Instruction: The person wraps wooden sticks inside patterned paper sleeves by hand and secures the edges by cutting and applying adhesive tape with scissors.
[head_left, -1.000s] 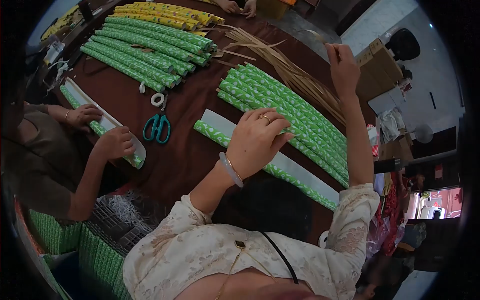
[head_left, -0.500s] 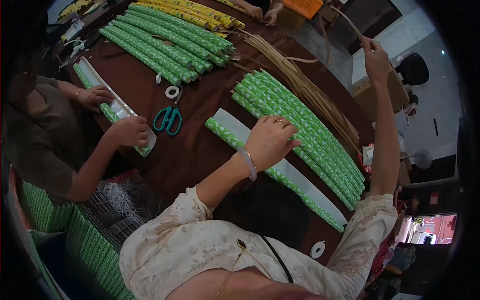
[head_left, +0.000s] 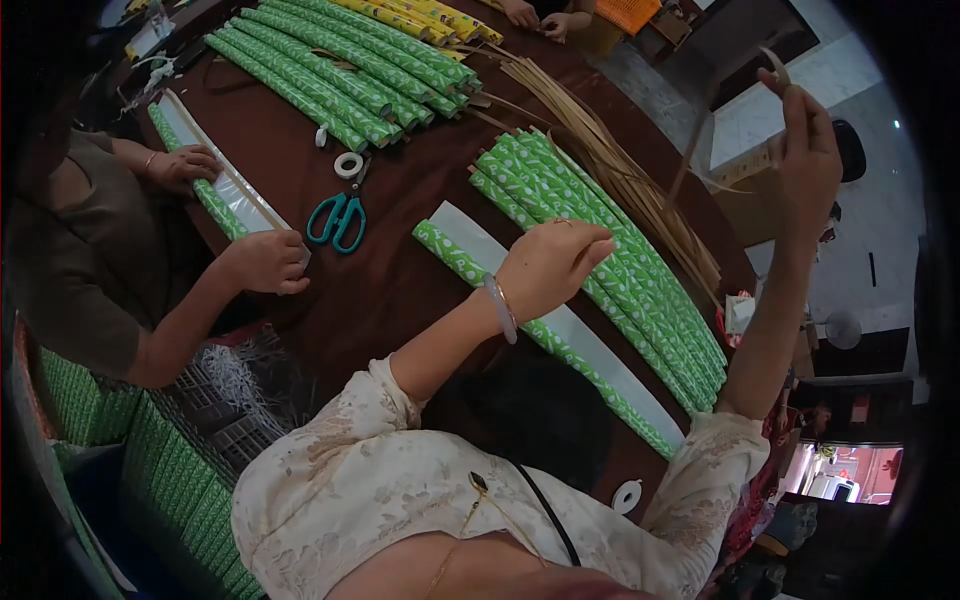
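My left hand (head_left: 555, 262), with a ring and bangles, is closed above a partly rolled green patterned sheet (head_left: 590, 375); whatever its fingers hold is hidden. Raised at the upper right, my right hand (head_left: 812, 150) pinches a thin brown strip (head_left: 692, 150), which curls above the fingertips and hangs down on the left. Just beyond the sheet lies a row of green patterned rolls (head_left: 600, 250). Behind those rolls a bundle of brown strips (head_left: 590, 140) runs diagonally across the brown cloth.
Teal scissors (head_left: 337, 220) and a white tape roll (head_left: 349, 165) lie left of centre. A co-worker's hands (head_left: 262, 262) press another green sheet at the left. More green rolls (head_left: 340, 75) and yellow rolls (head_left: 415, 20) are stacked behind. Another tape roll (head_left: 627, 496) sits near my body.
My right hand has risen and moved right with the brown strip, more of which now shows. My left hand has shifted slightly right above the sheet. The view has also shifted.
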